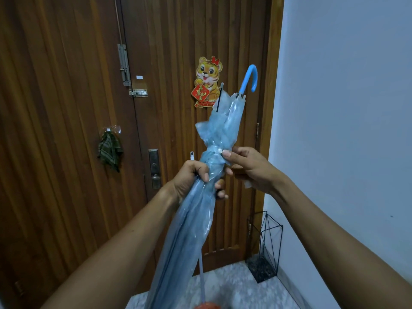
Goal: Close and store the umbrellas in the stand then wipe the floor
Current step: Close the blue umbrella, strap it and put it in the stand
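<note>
Two hands on the umbrella [196,219], centre frame: left hand [189,177] clenched round the bundled canopy, right hand [247,168] pinching the strap snap [220,150]. Risk: snap slips free, folds spring loose and snag the stand [260,269], far right.

Two bare forearms were seen: the left forearm [124,241] was shown rising from the lower left of the frame, the right forearm [334,230] from the lower right. Both were uncovered to the frame's edge. The left hand [191,177] and right hand [247,168] were ungloved, and a short-trimmed thumbnail [226,153] was shown on the right.
</note>
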`<state>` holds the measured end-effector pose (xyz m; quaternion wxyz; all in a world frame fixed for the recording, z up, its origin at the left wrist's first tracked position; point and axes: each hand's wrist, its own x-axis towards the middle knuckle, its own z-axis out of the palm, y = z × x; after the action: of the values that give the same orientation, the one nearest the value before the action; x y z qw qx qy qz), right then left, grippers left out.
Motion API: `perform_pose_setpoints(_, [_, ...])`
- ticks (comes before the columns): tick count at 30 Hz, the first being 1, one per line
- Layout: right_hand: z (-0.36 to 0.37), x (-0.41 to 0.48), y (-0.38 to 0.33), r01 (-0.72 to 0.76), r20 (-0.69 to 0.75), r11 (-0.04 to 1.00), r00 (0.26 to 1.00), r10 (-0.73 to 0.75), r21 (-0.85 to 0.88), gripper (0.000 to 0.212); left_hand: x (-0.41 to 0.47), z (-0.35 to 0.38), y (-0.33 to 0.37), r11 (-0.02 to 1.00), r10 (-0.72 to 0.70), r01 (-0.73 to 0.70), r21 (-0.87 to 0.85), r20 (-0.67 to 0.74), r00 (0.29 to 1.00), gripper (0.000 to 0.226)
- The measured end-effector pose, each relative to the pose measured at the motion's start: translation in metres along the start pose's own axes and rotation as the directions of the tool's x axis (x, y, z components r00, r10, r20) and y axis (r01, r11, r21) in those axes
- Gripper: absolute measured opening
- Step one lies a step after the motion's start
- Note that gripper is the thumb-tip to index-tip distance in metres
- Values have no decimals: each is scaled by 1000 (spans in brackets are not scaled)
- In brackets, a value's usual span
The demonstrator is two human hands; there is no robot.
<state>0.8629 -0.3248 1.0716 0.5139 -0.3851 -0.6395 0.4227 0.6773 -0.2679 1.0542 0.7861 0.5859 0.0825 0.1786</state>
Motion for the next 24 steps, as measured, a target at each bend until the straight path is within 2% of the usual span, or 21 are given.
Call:
perform_pose_setpoints(1, [2,-1,-2,23,-26,1000,999,-23,-22,24,-2,-2,1,999,-21,22,43,-29,999,57])
perform_pose_setpoints(3, [3,0,-2,66,-148,991,985,-83,-117,26,-5,-8,1,975,-38,77,206,-187,982,56])
perform_pose_setpoints(5, [3,4,4,79,-290,970,946,-145,-229,24,-2,-11,-4,915,43,117,387,-379,924,55])
perform_pose_setpoints(7, [8,8,8,43,-371,938,911,-178,-344,24,6,-5,-14,830,170,137,540,-480,861,70])
perform_pose_setpoints(9, [17,11,8,6,-361,874,909,-207,-486,27,19,1,-29,757,331,158,634,-581,743,79])
perform_pose_setpoints(11, [24,15,3,-20,-325,796,919,-224,-605,33,26,5,-35,746,466,164,645,-682,564,61])
perform_pose_setpoints(12, [23,17,1,-43,-326,775,921,-215,-631,36,26,6,-34,745,499,166,647,-704,504,48])
perform_pose_setpoints(13, [20,19,-1,-76,-336,764,923,-190,-641,40,24,5,-32,743,508,173,646,-713,484,37])
perform_pose_setpoints(15, [13,19,-4,-108,-328,795,937,-120,-597,50,20,4,-26,748,497,169,642,-710,499,20])
perform_pose_setpoints(17, [10,15,-9,-45,-269,852,956,-113,-521,49,17,2,-19,782,458,145,606,-717,526,13])
perform_pose_setpoints(20, [6,8,-16,36,-212,876,965,-157,-481,46,12,2,-8,846,374,103,524,-719,586,17])
perform_pose_setpoints(24, [-1,3,-14,75,-194,892,965,-178,-445,37,6,-3,-2,889,317,-14,457,-594,739,27])
